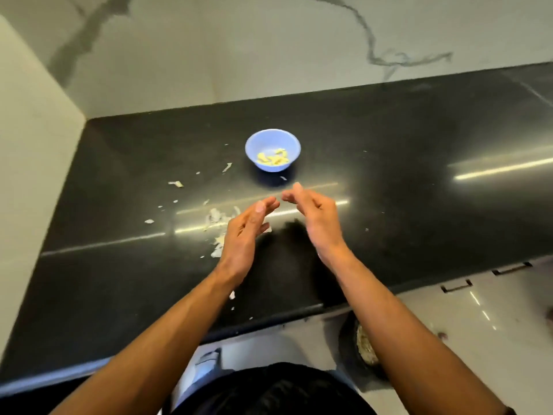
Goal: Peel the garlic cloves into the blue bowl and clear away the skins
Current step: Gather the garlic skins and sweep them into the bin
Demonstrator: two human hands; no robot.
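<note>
The left hand (248, 232) and right hand (314, 217) hover just above the black bench (404, 181), palms turned toward each other, fingers nearly straight and holding nothing, fingertips near but apart, which looks like a stance for brushing off or raking the garlic skins (217, 218) together. The blue bowl (273, 139) stands on the bench beyond the fingertips, apart from both hands, with peeled garlic cloves (273, 158) lying in it, so peeling seems done; most skins lie scattered left of the left hand, a few nearer the bowl
</note>
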